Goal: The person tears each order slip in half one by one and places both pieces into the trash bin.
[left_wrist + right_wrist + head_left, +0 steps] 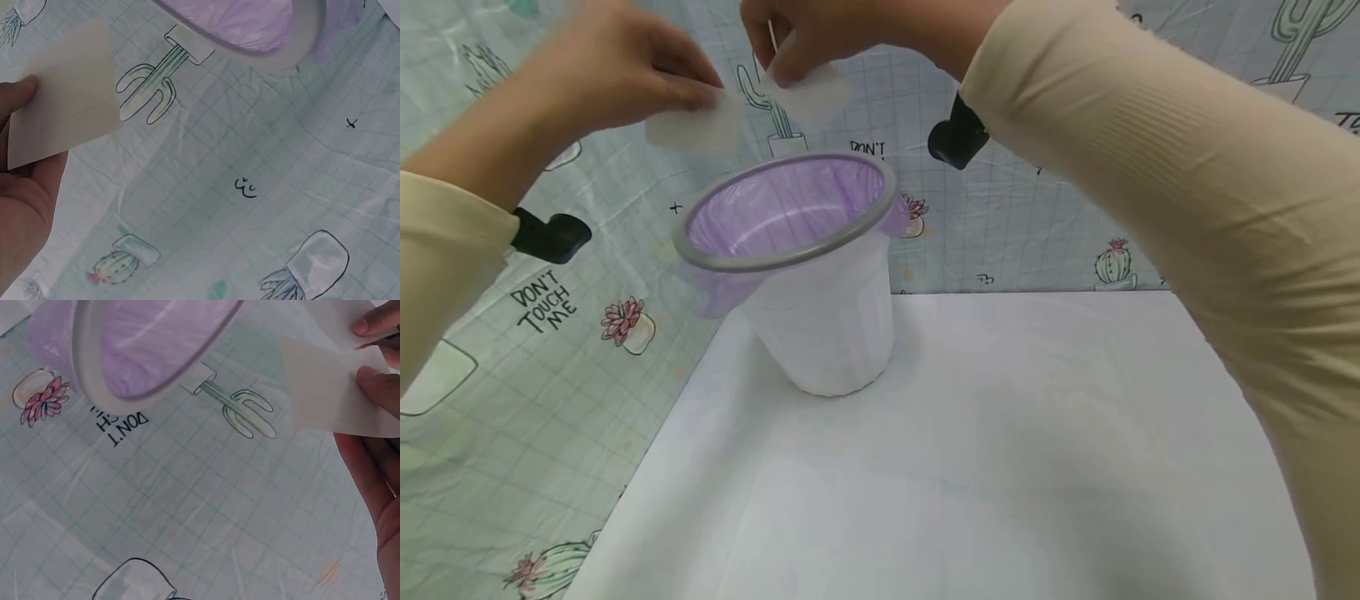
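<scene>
My left hand (610, 75) pinches a small white piece of paper (688, 125) between thumb and fingers. A second white piece of paper (812, 93) is pinched by my right hand (827, 37), close beside the first. Both hands are up above the far side of a white trash bin (831, 325), apart from it. A grey ring (816, 250) holds a purple bag (790, 204) inside the bin, with its edge hanging outside. The left wrist view shows a flat, square-edged paper (69, 94). In the right wrist view the two papers nearly meet or overlap.
The bin stands upright at the back left of a white tabletop (1000, 450). A cloth with printed cacti and a grid (625, 400) hangs behind and to the left. Black straps with dark mounts (958, 133) are on both wrists.
</scene>
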Motion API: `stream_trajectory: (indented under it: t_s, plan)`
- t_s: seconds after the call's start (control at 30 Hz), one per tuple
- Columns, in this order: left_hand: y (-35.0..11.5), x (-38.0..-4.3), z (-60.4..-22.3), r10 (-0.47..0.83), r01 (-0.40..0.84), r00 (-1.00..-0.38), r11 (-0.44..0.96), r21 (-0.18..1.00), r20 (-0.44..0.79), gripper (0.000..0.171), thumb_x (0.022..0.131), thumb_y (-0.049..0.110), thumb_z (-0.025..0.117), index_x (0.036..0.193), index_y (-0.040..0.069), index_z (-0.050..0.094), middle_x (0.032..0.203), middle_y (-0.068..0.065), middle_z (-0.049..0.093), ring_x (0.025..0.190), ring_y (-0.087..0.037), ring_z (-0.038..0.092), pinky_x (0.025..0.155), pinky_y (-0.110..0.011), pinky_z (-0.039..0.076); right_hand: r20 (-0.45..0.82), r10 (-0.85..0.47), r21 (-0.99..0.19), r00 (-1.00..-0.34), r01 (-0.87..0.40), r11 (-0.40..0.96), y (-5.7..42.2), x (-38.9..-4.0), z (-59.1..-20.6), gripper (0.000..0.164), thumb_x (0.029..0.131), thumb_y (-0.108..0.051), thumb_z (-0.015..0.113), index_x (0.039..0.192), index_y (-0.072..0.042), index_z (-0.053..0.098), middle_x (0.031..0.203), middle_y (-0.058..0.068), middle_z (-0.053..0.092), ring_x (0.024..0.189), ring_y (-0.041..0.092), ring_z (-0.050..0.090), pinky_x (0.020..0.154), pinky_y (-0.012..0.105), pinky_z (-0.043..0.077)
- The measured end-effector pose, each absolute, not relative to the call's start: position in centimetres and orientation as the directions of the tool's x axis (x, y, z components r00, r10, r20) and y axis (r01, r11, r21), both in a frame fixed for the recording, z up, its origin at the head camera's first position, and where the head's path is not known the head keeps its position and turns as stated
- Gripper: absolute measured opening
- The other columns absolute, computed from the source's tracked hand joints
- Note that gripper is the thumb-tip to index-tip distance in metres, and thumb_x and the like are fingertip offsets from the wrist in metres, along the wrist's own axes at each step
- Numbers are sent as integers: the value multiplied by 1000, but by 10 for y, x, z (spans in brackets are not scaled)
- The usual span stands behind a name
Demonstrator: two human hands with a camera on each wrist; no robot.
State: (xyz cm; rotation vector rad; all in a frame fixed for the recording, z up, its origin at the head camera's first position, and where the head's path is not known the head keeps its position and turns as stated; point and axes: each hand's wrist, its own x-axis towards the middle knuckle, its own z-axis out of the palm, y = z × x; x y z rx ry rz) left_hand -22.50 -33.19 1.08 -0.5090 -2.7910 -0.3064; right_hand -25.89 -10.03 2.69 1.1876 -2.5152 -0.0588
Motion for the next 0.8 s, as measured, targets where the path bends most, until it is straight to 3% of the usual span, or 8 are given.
stream_trajectory:
  t_s: [0.33,0.57,0.8]
  plan:
    - [-326,-239,1,389,402,-893,916,9,226,39,102,32,62,127,4,70,120,-19,70,96,-26,59,72,-21,41,230,-780,201,-582,-756,623,-100,-263,19,37,101,-40,60,122,-12,72,120,11,68,101,27,65,97,38,55]
    - [-323,-242,-5,408,416,-890,909,-5,204,37,102,33,62,123,4,72,116,-17,73,91,-23,61,69,-20,44,186,-819,200,-543,-795,573,-108,-268,14,32,101,-36,62,117,-11,75,113,11,72,93,22,65,81,29,52]
    - [-319,-245,-7,409,412,-891,911,-26,194,37,103,31,61,123,1,72,117,-19,72,94,-26,60,69,-23,42,167,-813,211,-558,-785,582,-113,-275,16,32,101,-39,62,116,-14,76,113,9,73,88,18,66,76,26,51]
